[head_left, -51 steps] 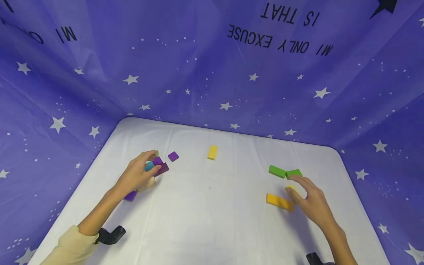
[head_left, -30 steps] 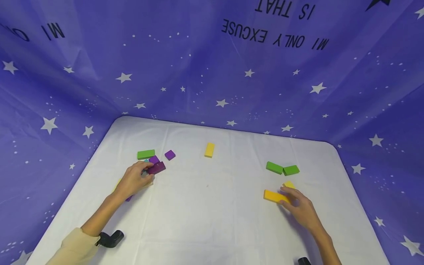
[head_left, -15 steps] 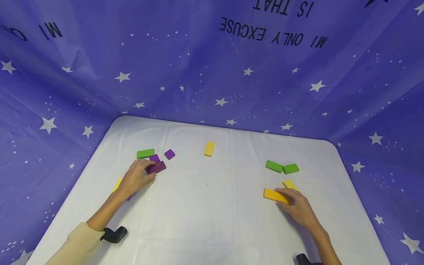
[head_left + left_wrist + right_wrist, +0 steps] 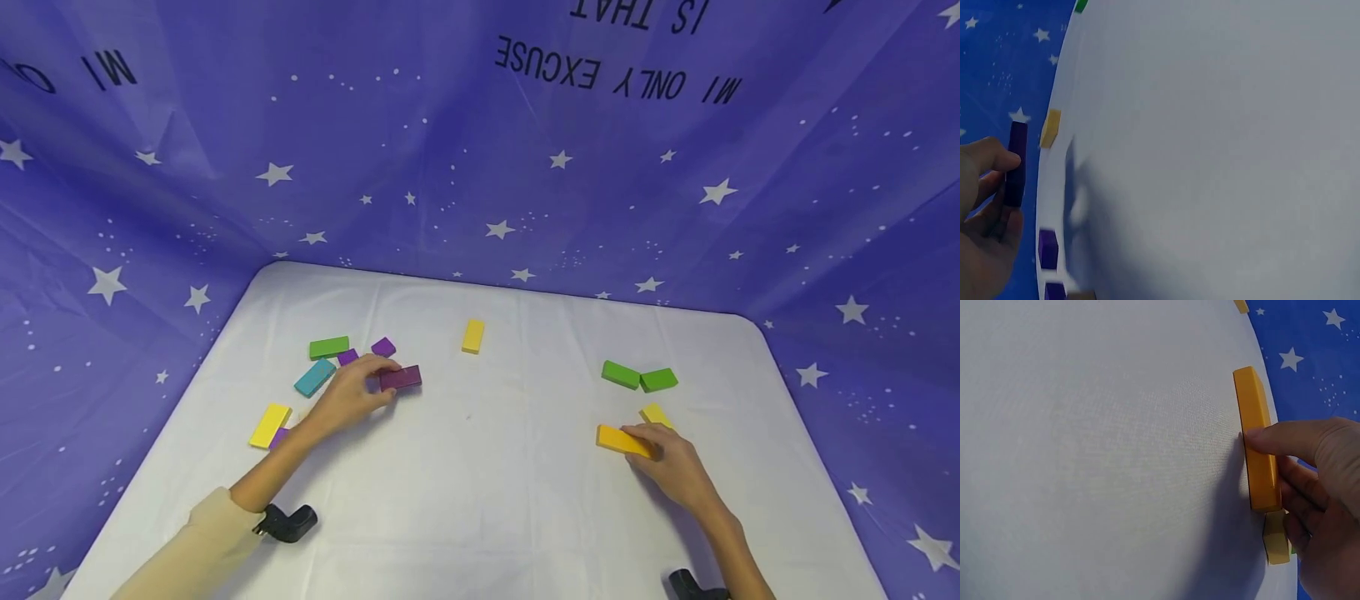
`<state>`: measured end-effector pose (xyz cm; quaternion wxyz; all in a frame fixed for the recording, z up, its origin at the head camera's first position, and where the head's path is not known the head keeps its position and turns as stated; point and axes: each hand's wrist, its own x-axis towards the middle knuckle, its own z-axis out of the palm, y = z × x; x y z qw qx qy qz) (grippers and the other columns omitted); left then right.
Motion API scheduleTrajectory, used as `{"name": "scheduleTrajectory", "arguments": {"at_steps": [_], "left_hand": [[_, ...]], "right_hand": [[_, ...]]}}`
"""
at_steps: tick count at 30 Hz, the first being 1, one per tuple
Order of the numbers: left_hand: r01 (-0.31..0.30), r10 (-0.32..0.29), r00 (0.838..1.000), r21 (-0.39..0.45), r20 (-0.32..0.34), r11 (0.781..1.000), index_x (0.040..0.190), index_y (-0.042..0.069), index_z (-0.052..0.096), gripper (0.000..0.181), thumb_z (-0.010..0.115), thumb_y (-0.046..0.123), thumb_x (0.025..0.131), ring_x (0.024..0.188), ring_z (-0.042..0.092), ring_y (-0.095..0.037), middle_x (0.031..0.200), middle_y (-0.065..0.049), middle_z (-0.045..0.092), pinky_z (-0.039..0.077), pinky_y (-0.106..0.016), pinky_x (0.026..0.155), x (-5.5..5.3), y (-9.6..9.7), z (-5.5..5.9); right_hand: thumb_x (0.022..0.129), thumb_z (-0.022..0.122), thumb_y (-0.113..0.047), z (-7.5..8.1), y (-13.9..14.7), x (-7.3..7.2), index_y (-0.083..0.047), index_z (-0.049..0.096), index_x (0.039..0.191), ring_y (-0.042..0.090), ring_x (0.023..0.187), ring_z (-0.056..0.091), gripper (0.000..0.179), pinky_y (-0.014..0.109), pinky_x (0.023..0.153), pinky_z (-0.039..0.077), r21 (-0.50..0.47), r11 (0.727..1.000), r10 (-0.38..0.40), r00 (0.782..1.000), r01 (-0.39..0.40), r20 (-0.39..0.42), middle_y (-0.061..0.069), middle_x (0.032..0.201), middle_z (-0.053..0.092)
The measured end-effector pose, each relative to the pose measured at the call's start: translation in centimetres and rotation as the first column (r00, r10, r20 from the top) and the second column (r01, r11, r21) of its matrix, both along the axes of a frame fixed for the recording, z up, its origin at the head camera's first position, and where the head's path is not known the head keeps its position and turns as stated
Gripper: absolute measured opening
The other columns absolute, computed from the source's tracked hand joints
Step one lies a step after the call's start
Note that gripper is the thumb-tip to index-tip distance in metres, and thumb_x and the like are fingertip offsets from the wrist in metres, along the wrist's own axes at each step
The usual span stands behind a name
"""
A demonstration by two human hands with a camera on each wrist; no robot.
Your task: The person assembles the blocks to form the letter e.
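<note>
My left hand [image 4: 351, 395] pinches a dark purple block [image 4: 401, 378] between thumb and fingers; its shadow falls apart from it on the white cloth in the left wrist view. On the right, my right hand [image 4: 672, 461] holds a long orange block [image 4: 624, 441] by its near end, thumb on one side and fingers on the other. A yellow block [image 4: 656, 416] lies just behind that hand. Around the left hand are a teal block [image 4: 315, 377], a green block [image 4: 329, 347] and two small purple blocks, the farther one [image 4: 383, 347] standing apart.
Another yellow block [image 4: 473, 337] lies at the back middle of the white table [image 4: 480, 500]. Two green blocks [image 4: 621, 375] meet at the back right. By the left forearm lie a yellow block [image 4: 270, 426] and a purple one [image 4: 279, 437]. Starry blue cloth [image 4: 420, 150] walls the table.
My left hand has taken the dark purple block and moved it right, uncovering the teal block. My right hand has come down from near the yellow block and gripped the orange block.
</note>
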<state>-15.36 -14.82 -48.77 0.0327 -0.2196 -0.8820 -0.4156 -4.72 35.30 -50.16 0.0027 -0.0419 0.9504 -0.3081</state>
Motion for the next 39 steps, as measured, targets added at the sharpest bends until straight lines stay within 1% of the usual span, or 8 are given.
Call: {"name": "scheduleTrajectory", "arguments": {"at_steps": [4, 8, 12, 16, 21, 29, 34, 39], "left_hand": [[0.089, -0.09, 0.996, 0.027, 0.028, 0.996, 0.113, 0.003, 0.07, 0.036, 0.078, -0.002, 0.079, 0.102, 0.063, -0.027, 0.112, -0.01, 0.068, 0.051, -0.045, 0.09, -0.2, 2.8, -0.3], [0.176, -0.177, 0.984, 0.028, 0.036, 0.984, 0.114, 0.003, 0.07, 0.035, 0.077, -0.001, 0.08, 0.102, 0.062, -0.024, 0.111, -0.008, 0.068, 0.051, -0.043, 0.092, -0.3, 5.4, -1.2], [0.245, -0.246, 0.969, 0.018, 0.033, 0.969, 0.113, 0.003, 0.069, 0.034, 0.076, -0.001, 0.08, 0.103, 0.062, -0.024, 0.11, -0.007, 0.068, 0.05, -0.042, 0.093, 0.1, 7.6, -1.9], [0.294, -0.293, 0.955, 0.005, 0.041, 0.956, 0.112, 0.002, 0.069, 0.032, 0.076, 0.0, 0.081, 0.102, 0.062, -0.022, 0.11, -0.007, 0.067, 0.05, -0.04, 0.093, 0.5, 9.1, -2.5], [0.313, -0.312, 0.949, -0.013, 0.041, 0.95, 0.112, 0.002, 0.069, 0.032, 0.075, 0.001, 0.081, 0.101, 0.062, -0.021, 0.11, -0.007, 0.068, 0.05, -0.041, 0.092, 0.9, 9.8, -2.9], [0.317, -0.316, 0.948, -0.022, 0.036, 0.948, 0.112, 0.002, 0.069, 0.032, 0.076, 0.002, 0.081, 0.101, 0.062, -0.023, 0.109, -0.008, 0.068, 0.049, -0.042, 0.092, 1.1, 9.7, -2.9], [0.321, -0.319, 0.946, -0.017, 0.049, 0.947, 0.112, 0.002, 0.069, 0.032, 0.077, 0.002, 0.081, 0.1, 0.063, -0.022, 0.108, -0.007, 0.068, 0.05, -0.039, 0.091, 0.9, 9.7, -2.9], [0.326, -0.324, 0.944, -0.023, 0.064, 0.945, 0.112, 0.001, 0.069, 0.032, 0.076, 0.001, 0.081, 0.098, 0.062, -0.02, 0.108, -0.008, 0.069, 0.05, -0.037, 0.089, 0.7, 9.7, -2.9]], "right_hand": [[0.08, 0.079, 0.002, 0.1, 0.0, 0.0, -0.002, 0.069, 0.123, 0.046, 0.122, 0.052, 0.044, 0.06, 0.099, 0.043, 0.015, 1.0, -0.007, 1.0, 0.006, 0.014, 0.022, 0.126, 0.062], [0.08, 0.079, 0.003, 0.1, 0.0, 0.1, -0.002, 0.069, 0.122, 0.046, 0.12, 0.053, 0.044, 0.059, 0.097, 0.045, 0.02, 1.0, -0.007, 1.0, 0.007, 0.015, 0.022, 0.126, 0.063], [0.08, 0.079, 0.003, 0.2, -0.1, 0.1, -0.002, 0.069, 0.123, 0.045, 0.12, 0.054, 0.044, 0.059, 0.097, 0.046, 0.022, 1.0, -0.01, 1.0, 0.01, 0.021, 0.021, 0.125, 0.063], [0.08, 0.079, 0.003, 0.3, 0.0, 0.1, -0.002, 0.069, 0.123, 0.045, 0.12, 0.054, 0.044, 0.058, 0.097, 0.046, 0.025, 1.0, -0.016, 1.0, 0.015, 0.025, 0.02, 0.124, 0.064], [0.081, 0.079, 0.002, 0.2, 0.1, 0.1, -0.003, 0.069, 0.123, 0.045, 0.121, 0.053, 0.044, 0.059, 0.098, 0.045, 0.026, 1.0, -0.016, 1.0, 0.016, 0.025, 0.019, 0.124, 0.064], [0.079, 0.081, 0.002, 0.4, -0.4, 0.0, -0.003, 0.07, 0.122, 0.043, 0.119, 0.055, 0.045, 0.057, 0.097, 0.046, 0.041, 0.999, 0.006, 1.0, -0.006, -0.02, 0.017, 0.122, 0.065], [0.078, 0.081, 0.004, 1.1, -1.3, -0.6, -0.004, 0.07, 0.121, 0.037, 0.115, 0.059, 0.046, 0.054, 0.095, 0.049, 0.041, 0.997, 0.066, 0.993, -0.062, -0.096, 0.013, 0.119, 0.067], [0.077, 0.082, 0.006, 1.7, -2.9, -1.8, -0.003, 0.071, 0.121, 0.029, 0.109, 0.061, 0.047, 0.05, 0.09, 0.051, 0.028, 0.991, 0.131, 0.98, -0.128, -0.15, 0.007, 0.115, 0.068]]}}
